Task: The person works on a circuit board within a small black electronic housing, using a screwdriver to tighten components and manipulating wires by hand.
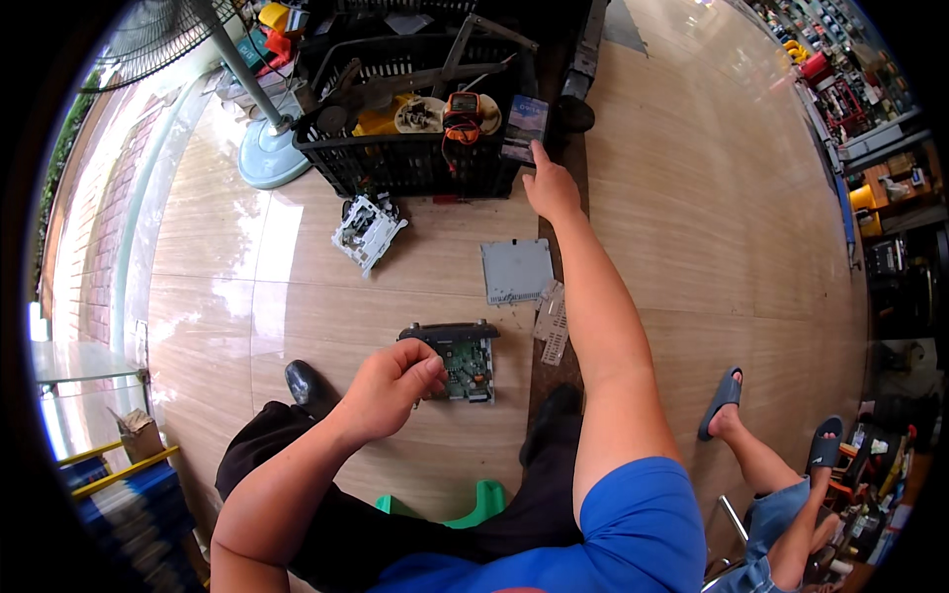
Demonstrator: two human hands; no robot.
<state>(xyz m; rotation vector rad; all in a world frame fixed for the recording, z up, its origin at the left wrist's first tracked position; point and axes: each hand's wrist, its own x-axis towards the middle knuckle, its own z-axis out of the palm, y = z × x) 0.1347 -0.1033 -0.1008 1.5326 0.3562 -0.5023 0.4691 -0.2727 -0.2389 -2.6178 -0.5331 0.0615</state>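
Observation:
My right hand (554,190) reaches forward with its index finger stretched onto the lower part of a phone (527,119), whose screen is lit. The phone leans upright at the right end of a black plastic basket (395,163). Closed, with the thumb pressed to the fingers, my left hand (388,387) hovers over the left side of an opened electronic unit. Its green circuit board (465,368) lies bare behind a dark front panel (450,332). Whatever the left fingers may pinch is hidden.
A grey metal cover (517,272), a perforated metal plate (552,324) and a silvery disc-drive mechanism (370,233) lie on the tiled floor. An orange multimeter (463,117) sits in the basket. A fan base (272,153) stands left; another person's sandalled foot (729,420) is at right.

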